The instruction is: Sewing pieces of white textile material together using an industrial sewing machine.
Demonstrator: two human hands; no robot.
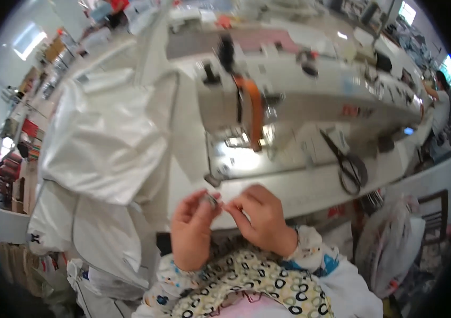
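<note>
Both my hands are close together in front of the table's near edge, below the sewing machine (310, 100). Between thumb and fingers, my left hand (192, 228) grips a small silvery metal piece, apparently a bobbin case (210, 200). My right hand (261, 218) is closed in a pinch just beside it; whatever lies between those fingertips is too small to make out. Beyond the hands, the machine's needle area is lit brightly, and an orange strip (253, 108) hangs down the front of its head.
Black-handled scissors (348, 168) lie on the table right of the needle area. White sheet material (109, 138) covers the left side and drapes over the edge. A plastic bag (390, 249) stands low at the right. Another person (440, 108) is at the far right.
</note>
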